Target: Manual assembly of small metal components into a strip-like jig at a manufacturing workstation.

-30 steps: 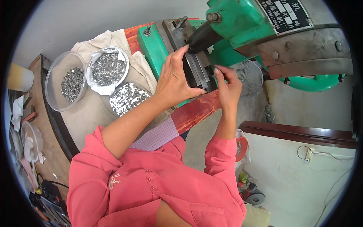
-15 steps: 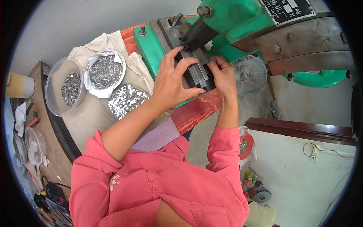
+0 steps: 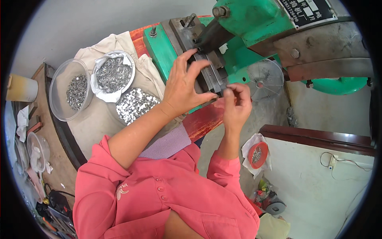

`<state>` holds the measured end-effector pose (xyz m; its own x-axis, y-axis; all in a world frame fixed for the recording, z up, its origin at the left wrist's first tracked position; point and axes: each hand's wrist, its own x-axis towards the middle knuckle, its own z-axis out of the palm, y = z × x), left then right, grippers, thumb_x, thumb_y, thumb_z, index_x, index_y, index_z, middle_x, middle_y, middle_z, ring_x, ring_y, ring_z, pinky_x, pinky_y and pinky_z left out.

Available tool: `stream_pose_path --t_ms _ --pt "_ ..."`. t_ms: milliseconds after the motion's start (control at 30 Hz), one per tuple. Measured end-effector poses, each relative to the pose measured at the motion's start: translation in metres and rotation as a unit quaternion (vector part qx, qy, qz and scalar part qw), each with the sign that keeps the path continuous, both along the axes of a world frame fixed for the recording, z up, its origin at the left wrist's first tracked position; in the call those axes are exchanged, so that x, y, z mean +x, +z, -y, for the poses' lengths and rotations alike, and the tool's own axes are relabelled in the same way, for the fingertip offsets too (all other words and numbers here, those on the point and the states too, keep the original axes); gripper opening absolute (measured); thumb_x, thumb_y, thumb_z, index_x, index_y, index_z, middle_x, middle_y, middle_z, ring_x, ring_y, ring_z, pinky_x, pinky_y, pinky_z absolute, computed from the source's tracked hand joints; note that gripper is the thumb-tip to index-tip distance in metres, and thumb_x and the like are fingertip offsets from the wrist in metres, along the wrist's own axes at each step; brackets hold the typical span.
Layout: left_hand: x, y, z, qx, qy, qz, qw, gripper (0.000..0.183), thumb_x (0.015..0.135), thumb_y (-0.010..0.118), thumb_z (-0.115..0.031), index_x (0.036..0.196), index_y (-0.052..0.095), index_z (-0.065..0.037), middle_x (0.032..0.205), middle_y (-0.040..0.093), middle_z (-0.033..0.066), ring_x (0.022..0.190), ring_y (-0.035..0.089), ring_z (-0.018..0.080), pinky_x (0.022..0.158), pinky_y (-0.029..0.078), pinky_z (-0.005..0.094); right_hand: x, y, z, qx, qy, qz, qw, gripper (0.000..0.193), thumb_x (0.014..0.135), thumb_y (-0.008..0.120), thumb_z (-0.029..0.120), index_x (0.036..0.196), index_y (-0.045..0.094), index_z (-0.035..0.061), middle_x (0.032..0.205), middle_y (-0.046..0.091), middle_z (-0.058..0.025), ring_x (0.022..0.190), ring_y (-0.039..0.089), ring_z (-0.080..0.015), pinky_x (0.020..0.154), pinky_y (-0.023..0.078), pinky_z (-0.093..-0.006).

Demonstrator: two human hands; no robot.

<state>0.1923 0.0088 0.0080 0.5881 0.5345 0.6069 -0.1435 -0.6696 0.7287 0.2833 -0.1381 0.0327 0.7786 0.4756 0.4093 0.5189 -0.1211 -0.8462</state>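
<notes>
Your right hand (image 3: 238,101) has moved back toward you, just beside the near end of the metal block (image 3: 211,76); its fingers are curled, and I cannot tell if they pinch something. Your left hand (image 3: 179,87) is spread wide, grasping nothing visible. The block lies between both hands. Left of your left wrist are shiny metal pieces (image 3: 137,105), then a bowl (image 3: 133,77), then a clear tub (image 3: 59,93).

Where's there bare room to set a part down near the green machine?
Beige cloth: below the clear tub, left of the shiny metal pile. Red wooden strip: between purple cloth and right hand.

Crowded: tub, paper-lined bowl and pile, bunched together; metal fixture, flanked by left hand and right.
</notes>
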Motion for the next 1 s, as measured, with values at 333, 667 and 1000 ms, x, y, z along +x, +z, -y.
stream_pose_path --t_ms 333,667,1000 --pt "0.008 -0.003 0.001 0.006 0.012 0.031 0.999 0.106 0.054 0.090 -0.017 0.143 0.033 -0.007 0.139 0.043 0.0210 0.128 0.045 0.0413 0.108 0.039 0.0477 -0.026 -0.007 -0.009 0.004 -0.062 -0.036 0.997 0.024 0.080 0.083 0.005 0.097 0.068 -0.0028 0.083 0.071 -0.0090 0.070 0.067 -0.0109 0.065 0.054 -0.0241" --pt "-0.008 0.005 -0.023 -0.030 -0.072 -0.044 0.996 0.113 0.057 0.092 -0.016 0.148 0.027 -0.006 0.141 0.043 0.0192 0.132 0.046 0.0367 0.108 0.036 0.0463 -0.040 0.010 -0.012 -0.065 -0.103 0.109 0.987 0.020 0.081 0.081 0.004 0.095 0.067 -0.0024 0.081 0.070 -0.0100 0.070 0.071 -0.0145 0.061 0.058 -0.0269" --pt "-0.008 0.013 -0.032 -0.122 -0.159 -0.057 0.978 0.105 0.064 0.085 -0.012 0.148 0.023 0.000 0.144 0.037 0.0225 0.137 0.040 0.0393 0.116 0.035 0.0420 -0.037 0.003 -0.012 -0.062 -0.089 0.105 0.989 0.023 0.081 0.081 0.005 0.099 0.069 -0.0026 0.084 0.071 -0.0101 0.072 0.073 -0.0165 0.060 0.058 -0.0273"
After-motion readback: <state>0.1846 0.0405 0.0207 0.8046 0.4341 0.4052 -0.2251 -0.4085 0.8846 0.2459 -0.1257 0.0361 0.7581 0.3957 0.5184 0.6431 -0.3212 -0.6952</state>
